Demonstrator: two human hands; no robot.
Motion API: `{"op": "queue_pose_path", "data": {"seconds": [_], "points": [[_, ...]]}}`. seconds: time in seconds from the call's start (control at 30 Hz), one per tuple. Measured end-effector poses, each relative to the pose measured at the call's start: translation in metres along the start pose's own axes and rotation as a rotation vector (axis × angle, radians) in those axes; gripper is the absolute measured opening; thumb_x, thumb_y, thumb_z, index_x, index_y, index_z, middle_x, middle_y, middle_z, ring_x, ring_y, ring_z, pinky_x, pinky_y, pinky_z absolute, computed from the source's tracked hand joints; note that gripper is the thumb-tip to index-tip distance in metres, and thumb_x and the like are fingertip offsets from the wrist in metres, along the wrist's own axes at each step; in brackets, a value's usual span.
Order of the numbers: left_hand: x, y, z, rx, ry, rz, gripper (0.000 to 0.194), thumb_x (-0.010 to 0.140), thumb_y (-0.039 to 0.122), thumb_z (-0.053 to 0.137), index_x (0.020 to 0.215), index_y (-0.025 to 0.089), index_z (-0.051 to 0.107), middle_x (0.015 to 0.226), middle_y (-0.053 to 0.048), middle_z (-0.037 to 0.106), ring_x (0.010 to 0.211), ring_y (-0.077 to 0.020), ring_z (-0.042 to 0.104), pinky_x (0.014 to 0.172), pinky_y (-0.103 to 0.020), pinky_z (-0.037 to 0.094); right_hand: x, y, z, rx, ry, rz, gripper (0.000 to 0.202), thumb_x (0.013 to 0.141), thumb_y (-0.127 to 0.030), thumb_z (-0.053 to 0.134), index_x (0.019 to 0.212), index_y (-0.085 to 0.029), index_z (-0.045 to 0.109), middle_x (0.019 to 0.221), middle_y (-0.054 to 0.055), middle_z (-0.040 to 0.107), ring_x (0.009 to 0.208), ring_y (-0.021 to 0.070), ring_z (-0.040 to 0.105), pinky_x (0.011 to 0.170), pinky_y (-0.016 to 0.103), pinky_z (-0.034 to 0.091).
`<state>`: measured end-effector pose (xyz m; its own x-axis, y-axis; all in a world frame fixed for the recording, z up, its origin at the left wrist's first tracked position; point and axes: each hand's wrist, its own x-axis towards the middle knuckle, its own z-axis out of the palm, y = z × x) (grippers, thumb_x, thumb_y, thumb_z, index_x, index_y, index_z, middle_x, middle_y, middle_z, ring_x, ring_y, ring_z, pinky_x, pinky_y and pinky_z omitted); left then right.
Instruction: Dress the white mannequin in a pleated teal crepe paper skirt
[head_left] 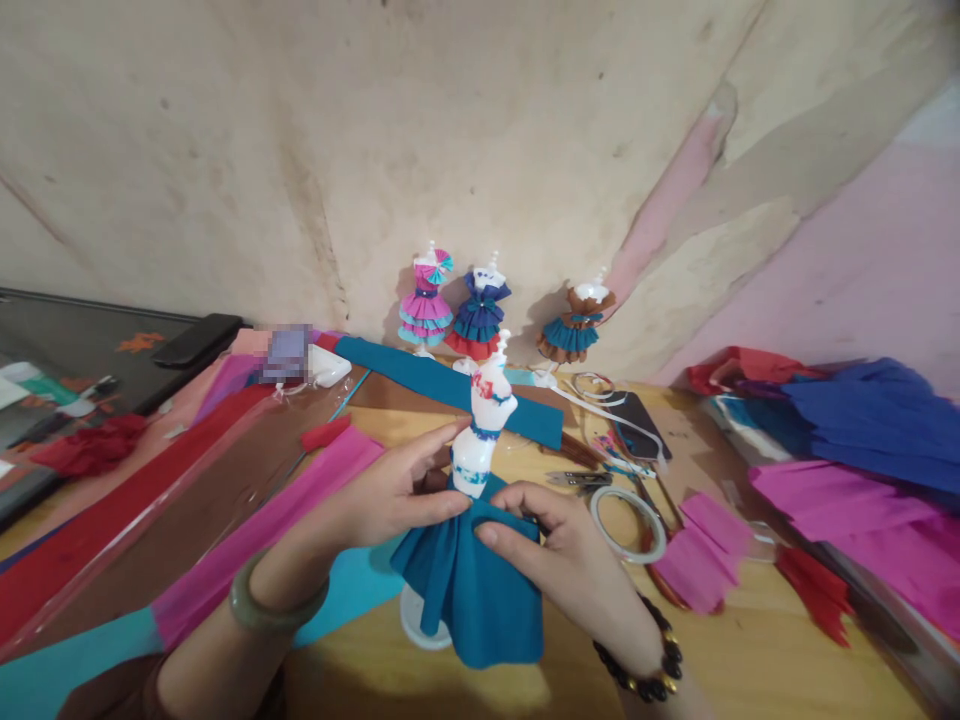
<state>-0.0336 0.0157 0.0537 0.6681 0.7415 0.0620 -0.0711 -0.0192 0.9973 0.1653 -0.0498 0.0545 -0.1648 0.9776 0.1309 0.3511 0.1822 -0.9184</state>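
A small white mannequin [475, 459] with blue and red stains stands upright on a round white base [424, 617] in front of me. Around its hips hangs a pleated teal crepe paper skirt [484, 590]. My left hand [409, 480] is closed at the waist, its thumb pressing the skirt's top edge against the mannequin. On the other side, my right hand [551, 535] pinches the teal paper between thumb and fingers, with a fold along the top. Some fingertips are hidden behind the figure and the paper.
Three dressed mannequins, including a brown one [574, 325], stand by the wall. Crepe paper strips, one magenta [262, 535], lie leftward. To the right are a tape roll [627, 524], thread snips [581, 480], a phone [641, 425] and blue crepe paper [877, 430].
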Motion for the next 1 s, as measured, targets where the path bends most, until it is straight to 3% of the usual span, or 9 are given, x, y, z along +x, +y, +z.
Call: {"op": "queue_pose_path", "data": {"seconds": [0.3, 0.4, 0.53, 0.67, 0.87, 1.0], "points": [[0.0021, -0.0056, -0.0013, -0.144, -0.086, 0.074, 0.066, 0.08, 0.023, 0.073, 0.141, 0.03, 0.048, 0.144, -0.009, 0.054, 0.126, -0.0265, 0.055, 0.102, -0.038, 0.046, -0.0023, -0.0012, 0.007, -0.144, 0.091, -0.153, 0.009, 0.085, -0.022, 0.065, 0.077, -0.02, 0.068, 0.07, -0.001, 0.07, 0.066, 0.0147, 0.062, 0.062, 0.025, 0.048], [0.0016, -0.0071, -0.0015, -0.13, -0.074, 0.024, 0.076, 0.075, 0.021, 0.079, 0.142, 0.028, 0.045, 0.14, -0.011, 0.057, 0.125, -0.0268, 0.056, 0.1, -0.038, 0.048, -0.0023, -0.0012, 0.0075, -0.179, 0.102, -0.182, 0.009, 0.084, -0.019, 0.065, 0.076, -0.02, 0.068, 0.07, -0.001, 0.07, 0.066, 0.0151, 0.063, 0.062, 0.025, 0.048], [0.002, -0.0066, -0.0009, -0.136, -0.046, -0.019, 0.074, 0.074, 0.022, 0.079, 0.14, 0.024, 0.046, 0.133, -0.013, 0.062, 0.12, -0.0277, 0.06, 0.097, -0.04, 0.048, -0.0028, -0.0005, 0.0067, -0.202, 0.099, -0.19, 0.01, 0.086, -0.021, 0.065, 0.076, -0.02, 0.069, 0.07, -0.001, 0.07, 0.067, 0.0155, 0.063, 0.064, 0.027, 0.048], [0.0034, -0.0033, -0.0001, -0.171, -0.045, 0.02, 0.064, 0.077, 0.02, 0.076, 0.136, 0.025, 0.052, 0.136, -0.012, 0.061, 0.116, -0.0251, 0.061, 0.096, -0.037, 0.048, -0.0045, 0.0001, 0.0041, -0.198, 0.092, -0.206, 0.012, 0.087, -0.024, 0.065, 0.077, -0.021, 0.069, 0.07, 0.0, 0.069, 0.066, 0.0157, 0.063, 0.064, 0.028, 0.049], [0.0038, -0.0012, 0.001, -0.177, -0.047, 0.031, 0.063, 0.078, 0.021, 0.075, 0.137, 0.024, 0.052, 0.127, -0.013, 0.066, 0.108, -0.0252, 0.065, 0.092, -0.037, 0.049, -0.007, -0.0046, 0.0032, -0.199, 0.117, -0.386, 0.008, 0.088, -0.022, 0.064, 0.084, -0.02, 0.07, 0.074, 0.002, 0.069, 0.068, 0.0161, 0.063, 0.064, 0.029, 0.051], [0.0036, -0.0039, -0.0001, -0.154, -0.036, 0.034, 0.066, 0.078, 0.021, 0.075, 0.138, 0.025, 0.05, 0.133, -0.013, 0.062, 0.115, -0.0258, 0.061, 0.095, -0.037, 0.048, -0.0069, -0.0097, 0.0027, -0.181, 0.095, -0.368, 0.008, 0.089, -0.018, 0.062, 0.085, -0.019, 0.069, 0.074, 0.001, 0.068, 0.066, 0.0139, 0.063, 0.062, 0.026, 0.051]]}}
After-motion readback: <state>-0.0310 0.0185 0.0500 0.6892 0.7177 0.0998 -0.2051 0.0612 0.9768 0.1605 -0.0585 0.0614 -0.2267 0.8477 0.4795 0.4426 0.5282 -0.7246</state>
